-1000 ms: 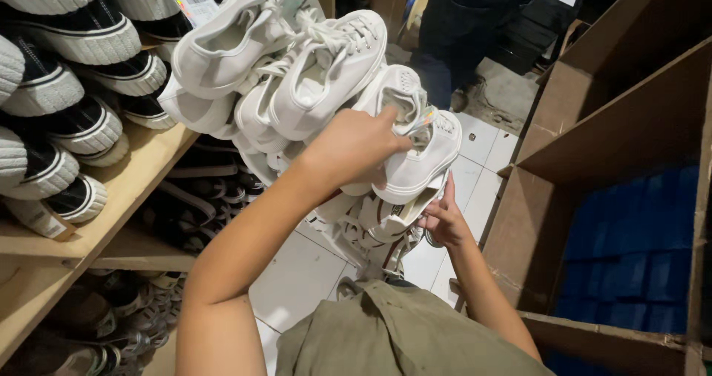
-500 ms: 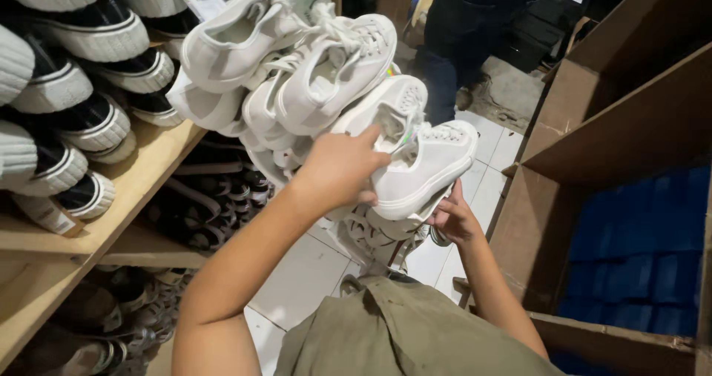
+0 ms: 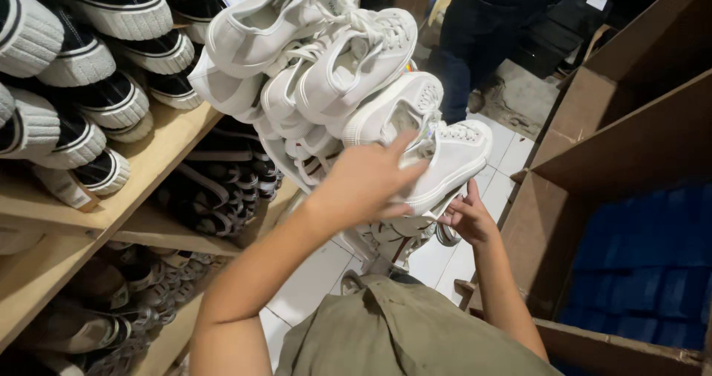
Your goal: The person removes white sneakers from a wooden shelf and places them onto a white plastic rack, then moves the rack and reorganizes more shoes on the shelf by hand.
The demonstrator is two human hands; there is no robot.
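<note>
A leaning stack of white canvas sneakers (image 3: pixel 348 64) rises in front of me, between two shelf units. My left hand (image 3: pixel 368 183) lies flat on the upper side of the lowest white sneaker (image 3: pixel 452 161), fingers spread over its tongue. My right hand (image 3: pixel 469 216) is under that same sneaker, fingers curled against its sole. More white shoes (image 3: pixel 386 239) hang beneath my left forearm, partly hidden.
A wooden shelf (image 3: pixel 159 150) at left carries rows of black sneakers with white soles (image 3: pixel 96 57). Lower shelves hold more dark shoes (image 3: pixel 215 190). Brown cardboard boxes (image 3: pixel 630 139) with blue contents stand at right. Another person's dark trousers (image 3: pixel 482 35) stand ahead on the white tiled floor (image 3: pixel 311 279).
The stack has shifted up and to the right in view. My left hand slid along the lowest sneaker, and my right hand stayed under its sole.
</note>
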